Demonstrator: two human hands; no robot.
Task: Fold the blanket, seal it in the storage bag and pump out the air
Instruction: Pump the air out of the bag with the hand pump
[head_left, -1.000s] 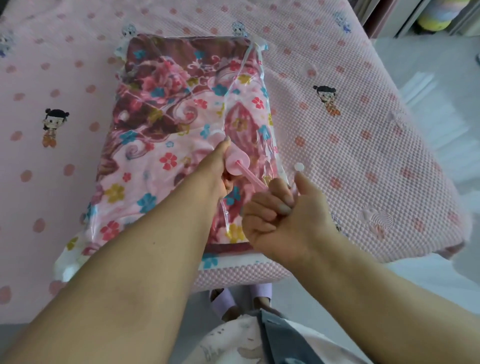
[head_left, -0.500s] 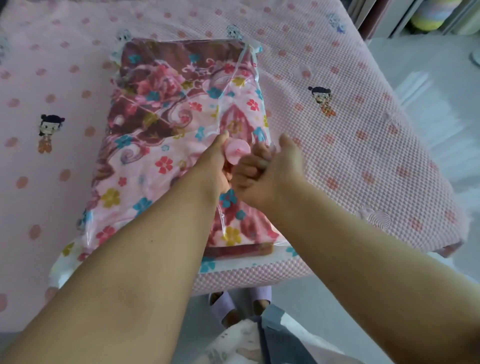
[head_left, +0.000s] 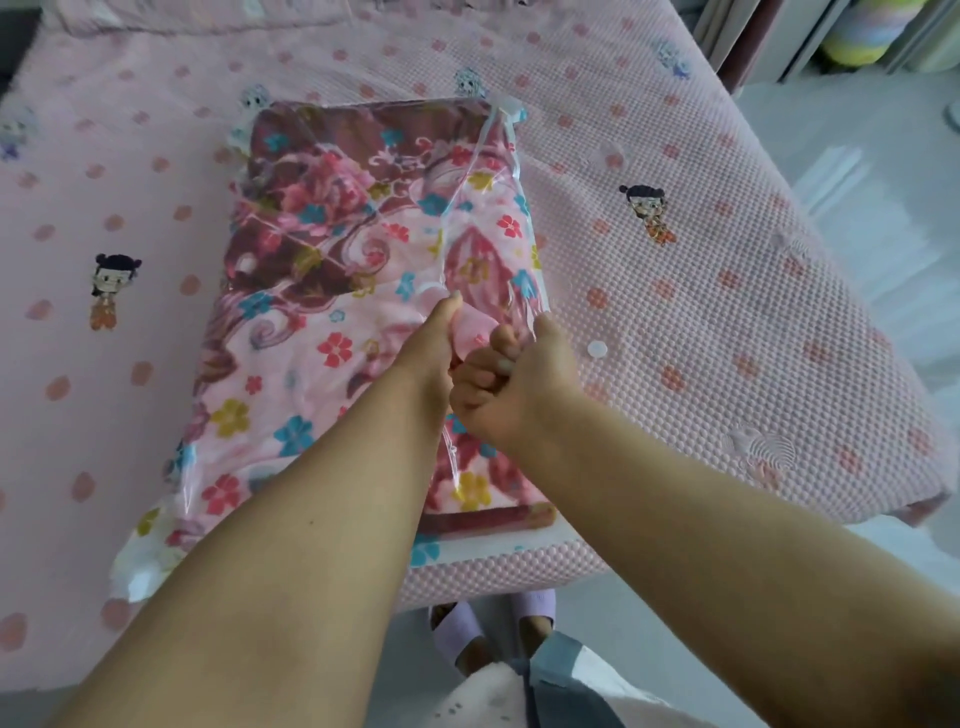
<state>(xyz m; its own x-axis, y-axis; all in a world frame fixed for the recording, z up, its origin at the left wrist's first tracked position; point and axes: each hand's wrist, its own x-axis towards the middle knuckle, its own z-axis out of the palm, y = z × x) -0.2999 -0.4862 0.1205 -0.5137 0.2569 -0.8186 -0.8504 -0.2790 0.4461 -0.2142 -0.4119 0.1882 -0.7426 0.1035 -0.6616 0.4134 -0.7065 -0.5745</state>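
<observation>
Both hands (head_left: 511, 376) grip pump (head_left: 475, 332) atop bag (head_left: 332, 291).

Domestic bedroom: a bed (head_left: 727, 322) with pink cartoon-print cover, pale floor (head_left: 872, 171) alongside, slippered feet (head_left: 457, 631) at its edge.

Both hands meet knuckle to knuckle, left (head_left: 434, 338) and right (head_left: 511, 379) fingers curled tight.
</observation>
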